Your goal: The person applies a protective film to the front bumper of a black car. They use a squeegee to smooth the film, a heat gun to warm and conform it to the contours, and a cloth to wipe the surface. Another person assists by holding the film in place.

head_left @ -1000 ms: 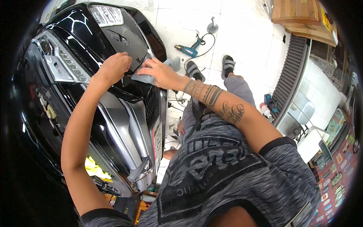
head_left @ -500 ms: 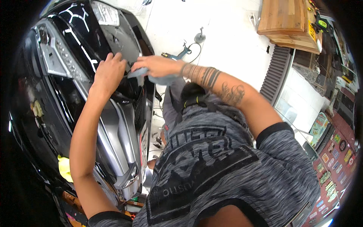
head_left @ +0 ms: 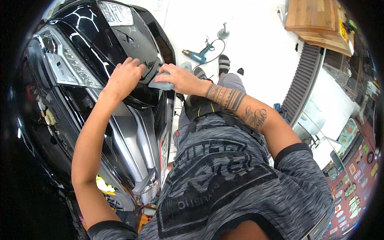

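Observation:
A black car front (head_left: 92, 44) with clear headlights (head_left: 68, 60) fills the left side. My left hand (head_left: 126, 76) rests at the edge of its bodywork near the grille, fingers curled together; what lies under the fingertips is hidden. Just to the right, my right hand (head_left: 178, 78) is closed on a flat bluish-grey piece (head_left: 162, 84), perhaps a folded cloth or a soft scraper. Its tip points at the car's front edge, close to my left fingers. Below my hands run silver bumper trim (head_left: 130, 148) and a dark grille (head_left: 160, 116).
A blue heat gun (head_left: 200, 55) lies on the white floor with its cord, beside a round-based grey stand (head_left: 223, 33). A wooden cabinet (head_left: 312, 16) stands at the far right, near a dark ribbed strip (head_left: 302, 72). Something yellow (head_left: 105, 185) shows beyond my left forearm.
The view has shifted, so the heat gun and my feet show more fully. My right hand has drawn slightly away from my left, still holding the bluish-grey piece. My left hand stays at the bodywork edge.

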Demonstrator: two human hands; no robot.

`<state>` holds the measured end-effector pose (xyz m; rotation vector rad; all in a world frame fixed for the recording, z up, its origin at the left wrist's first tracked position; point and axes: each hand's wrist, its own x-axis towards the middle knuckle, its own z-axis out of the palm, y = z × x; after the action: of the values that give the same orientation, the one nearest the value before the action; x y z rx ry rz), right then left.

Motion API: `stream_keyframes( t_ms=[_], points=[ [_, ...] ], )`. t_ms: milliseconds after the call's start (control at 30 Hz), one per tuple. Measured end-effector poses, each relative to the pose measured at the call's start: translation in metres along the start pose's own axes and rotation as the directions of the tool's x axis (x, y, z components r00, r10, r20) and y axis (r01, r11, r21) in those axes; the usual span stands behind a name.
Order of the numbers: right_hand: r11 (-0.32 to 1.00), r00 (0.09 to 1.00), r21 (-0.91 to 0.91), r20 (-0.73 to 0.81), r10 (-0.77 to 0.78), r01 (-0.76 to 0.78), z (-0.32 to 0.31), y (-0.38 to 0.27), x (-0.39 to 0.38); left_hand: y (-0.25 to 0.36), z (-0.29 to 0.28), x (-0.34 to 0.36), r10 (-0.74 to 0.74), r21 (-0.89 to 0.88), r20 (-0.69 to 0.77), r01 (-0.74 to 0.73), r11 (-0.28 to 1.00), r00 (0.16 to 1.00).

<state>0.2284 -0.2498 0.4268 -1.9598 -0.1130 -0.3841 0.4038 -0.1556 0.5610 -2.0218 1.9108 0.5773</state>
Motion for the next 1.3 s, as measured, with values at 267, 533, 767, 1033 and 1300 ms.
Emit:
stream_keyframes(
  t_ms=[267, 533, 767, 1033, 1300],
  points=[
    [0.988, 0.995, 0.151, -0.099, 0.034, -0.018, 0.018, 0.007, 0.006, -0.006, -0.015, 0.016, -0.039, -0.028, 0.308, 0.050, 0.998, 0.951],
    [0.988, 0.994, 0.150, -0.100, 0.039, -0.023, 0.019, 0.010, 0.019, -0.005, -0.014, 0.022, 0.005, -0.106, 0.357, 0.035, 0.994, 0.934],
    [0.981, 0.979, -0.027, -0.080, 0.189, -0.192, 0.006, 0.006, 0.038, -0.012, -0.023, 0.021, 0.055, -0.200, 0.279, 0.002, 0.980, 0.959],
    [0.994, 0.976, 0.111, -0.216, 0.028, -0.004, 0.023, 0.003, 0.012, -0.017, -0.032, 0.029, 0.103, -0.252, 0.320, -0.020, 0.968, 0.942],
    [0.979, 0.975, -0.054, -0.117, 0.187, -0.195, 0.022, -0.043, 0.018, -0.017, -0.021, 0.027, 0.208, -0.157, 0.281, -0.169, 0.973, 0.937]
  ],
)
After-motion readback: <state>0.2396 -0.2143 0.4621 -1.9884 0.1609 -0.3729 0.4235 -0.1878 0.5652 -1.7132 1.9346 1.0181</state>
